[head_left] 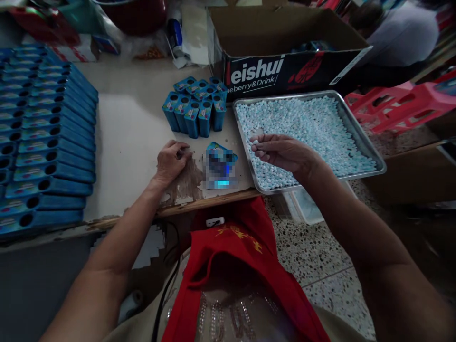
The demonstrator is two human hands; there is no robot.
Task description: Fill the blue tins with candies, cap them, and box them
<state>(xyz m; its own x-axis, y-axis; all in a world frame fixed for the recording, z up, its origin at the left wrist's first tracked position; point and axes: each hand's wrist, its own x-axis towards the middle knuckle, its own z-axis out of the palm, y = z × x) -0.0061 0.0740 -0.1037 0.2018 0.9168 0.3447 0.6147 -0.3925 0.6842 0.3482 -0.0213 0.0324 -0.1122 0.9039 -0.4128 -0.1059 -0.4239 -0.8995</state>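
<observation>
My right hand (pixel 280 149) is above the left part of a metal tray (pixel 380 167) full of small pale blue and white pellets (pixel 306 123). Its thumb and fingers pinch a whitish pellet (pixel 254 142). Resting on the table near its front edge, my left hand (pixel 172 161) has curled fingers drawn together; whatever they may hold is hidden. Between the hands lies a blue item (pixel 223 148), mostly blurred by pixelation. Behind it stands a cluster of small blue boxes (pixel 192 113) with round holes in their tops.
Rows of similar blue boxes (pixel 57 161) fill the table's left side. A large black carton (pixel 256 76) stands behind the tray. Red plastic stools (pixel 402 107) and a person in a pale top (pixel 406 33) are at the right. A clear tub (pixel 308 206) sits under the tray.
</observation>
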